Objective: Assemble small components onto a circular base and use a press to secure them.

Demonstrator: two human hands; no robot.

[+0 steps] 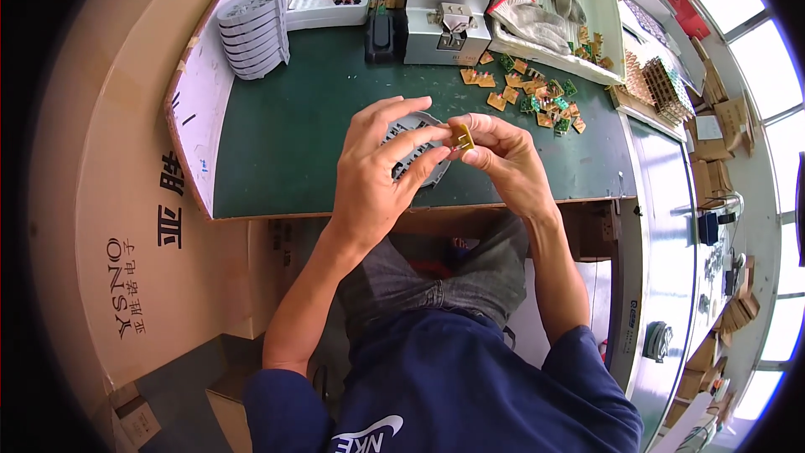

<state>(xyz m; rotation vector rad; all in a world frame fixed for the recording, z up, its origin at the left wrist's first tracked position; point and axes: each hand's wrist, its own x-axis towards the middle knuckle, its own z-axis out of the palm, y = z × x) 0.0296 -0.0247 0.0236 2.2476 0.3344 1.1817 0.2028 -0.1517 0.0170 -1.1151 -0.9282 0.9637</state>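
Note:
Between the thumb and fingers of my right hand (509, 159) is a small yellow-brown circuit board (462, 137), held up above the bench's near edge. My left hand (375, 169) reaches in from the other side, thumb and index finger closed at the board's left edge. A tiny reddish bit shows at those fingertips, too small to name. The other left fingers are raised and apart. Beneath the hands, on the green bench top (293, 134), lies a round grey slotted tray (436, 173), partly hidden by my left hand.
Loose small circuit boards (545, 101) lie scattered at the right. Behind them stands a white tray (608, 67) with gloves (541, 21). A grey machine (447, 13) is at the back centre, a stack of grey trays (251, 33) and a white wire box (314, 8) at the back left.

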